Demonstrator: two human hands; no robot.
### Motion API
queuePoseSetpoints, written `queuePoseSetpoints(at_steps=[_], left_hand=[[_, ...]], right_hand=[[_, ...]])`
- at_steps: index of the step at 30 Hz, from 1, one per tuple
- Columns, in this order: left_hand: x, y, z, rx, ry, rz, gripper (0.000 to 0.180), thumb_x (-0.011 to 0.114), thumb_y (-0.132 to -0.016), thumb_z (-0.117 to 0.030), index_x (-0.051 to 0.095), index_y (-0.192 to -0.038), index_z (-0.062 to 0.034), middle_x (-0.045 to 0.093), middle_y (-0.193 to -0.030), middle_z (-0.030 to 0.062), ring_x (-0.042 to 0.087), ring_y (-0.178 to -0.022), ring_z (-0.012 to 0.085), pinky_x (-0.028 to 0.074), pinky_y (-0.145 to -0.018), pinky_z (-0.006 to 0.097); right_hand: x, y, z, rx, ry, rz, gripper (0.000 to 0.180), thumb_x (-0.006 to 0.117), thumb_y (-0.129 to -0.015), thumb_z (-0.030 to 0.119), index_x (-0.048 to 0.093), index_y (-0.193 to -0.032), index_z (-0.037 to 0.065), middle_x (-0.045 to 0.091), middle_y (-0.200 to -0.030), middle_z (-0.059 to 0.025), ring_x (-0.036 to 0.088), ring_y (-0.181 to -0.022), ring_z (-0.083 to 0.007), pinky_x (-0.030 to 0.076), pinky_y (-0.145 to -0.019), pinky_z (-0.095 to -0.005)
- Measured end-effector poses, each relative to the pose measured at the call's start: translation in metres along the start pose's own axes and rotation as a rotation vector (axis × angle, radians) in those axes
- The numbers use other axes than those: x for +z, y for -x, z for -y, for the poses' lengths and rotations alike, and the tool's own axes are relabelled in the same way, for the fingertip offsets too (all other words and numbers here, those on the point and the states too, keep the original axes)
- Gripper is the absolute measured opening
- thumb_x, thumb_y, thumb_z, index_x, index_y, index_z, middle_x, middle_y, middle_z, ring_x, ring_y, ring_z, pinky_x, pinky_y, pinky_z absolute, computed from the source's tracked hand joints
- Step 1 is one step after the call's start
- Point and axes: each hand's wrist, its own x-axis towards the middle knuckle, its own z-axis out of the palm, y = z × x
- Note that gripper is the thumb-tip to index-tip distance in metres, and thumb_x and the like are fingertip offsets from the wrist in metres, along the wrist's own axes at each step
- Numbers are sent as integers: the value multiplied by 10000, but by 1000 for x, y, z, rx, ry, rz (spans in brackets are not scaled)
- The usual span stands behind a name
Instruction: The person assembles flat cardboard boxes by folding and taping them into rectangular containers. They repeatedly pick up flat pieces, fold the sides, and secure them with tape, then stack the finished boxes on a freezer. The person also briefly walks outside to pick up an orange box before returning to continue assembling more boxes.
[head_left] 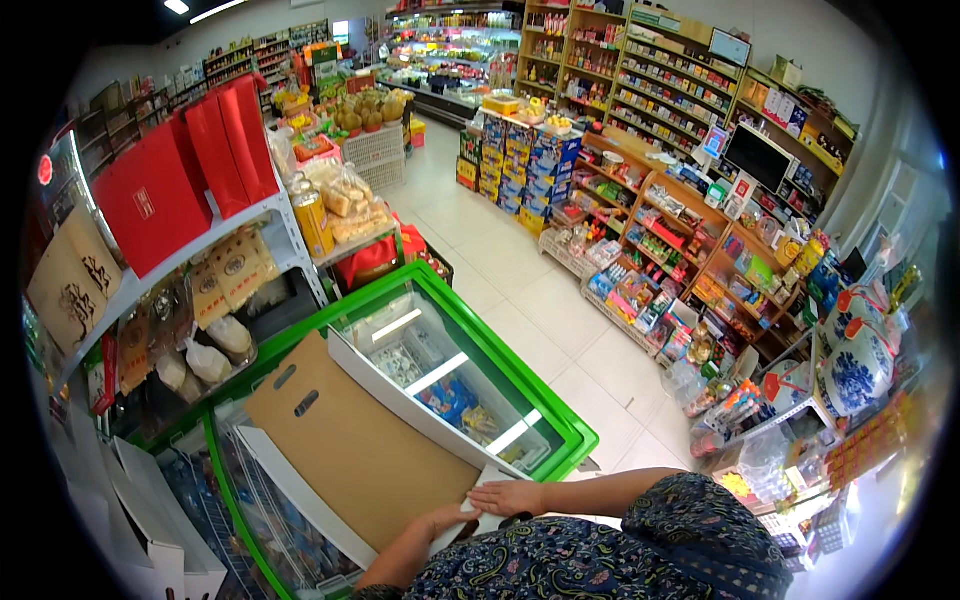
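A cardboard box (365,440), brown inside with white side flaps, lies opened out on a green-rimmed chest freezer (575,440) with a glass top. Two dark oval handle slots show at its far end. At the near end, close to my body, both hands meet on a white end flap (490,480). My left hand (440,520) is closed at the flap's edge, its fingertips partly hidden. Stretched flat over the flap, my right hand (508,497) touches it with fingers extended beside the left fingertips. Frozen packages (450,395) show through the glass beyond the box.
White folded cartons (165,520) stand at the lower left. Red gift bags (150,210) sit on a metal rack beside the freezer. Across the tiled floor (530,320) are a counter with snack shelves (680,240) and stacked drink cartons (550,165). Blue-and-white jars (855,365) stand right.
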Motion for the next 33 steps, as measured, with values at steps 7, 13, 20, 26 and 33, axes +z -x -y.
queuePoseSetpoints(at_steps=[7,13,20,26,33], left_hand=[[-8,1,13,170,-311,-93,624,729,-845,-381,502,-1301,-20,612,-1194,105,593,-1025,188,454,-893,298],[51,71,-24,199,-721,-664,501,687,-846,-346,600,-1248,-60,637,-1191,195,602,-1130,286,439,-970,358],[60,110,11,76,-741,-519,464,648,-857,-343,612,-1236,-78,645,-1171,195,611,-1105,307,451,-951,386],[66,110,28,32,-699,-510,436,614,-866,-340,622,-1225,-93,653,-1153,194,619,-1085,325,462,-934,410],[61,107,54,22,-686,-460,410,575,-876,-336,634,-1213,-111,661,-1133,193,628,-1060,346,475,-915,439]], right_hand=[[33,-23,-16,-32,-33,61,557,434,-891,224,398,-1364,-67,424,-1424,-279,495,-1269,-381,434,-1038,-437],[42,-24,-24,92,-488,283,269,556,-843,264,618,-962,32,653,-1000,-203,634,-917,-409,500,-768,-496],[23,-29,-17,72,-529,232,291,595,-811,300,664,-830,18,670,-864,-219,635,-865,-434,498,-746,-506],[10,-24,1,219,-235,128,220,598,-793,255,704,-796,63,688,-802,-175,674,-786,-380,532,-635,-509],[-2,-37,-1,268,-162,433,218,581,-761,197,729,-823,50,711,-864,-158,689,-825,-356,546,-691,-489]])
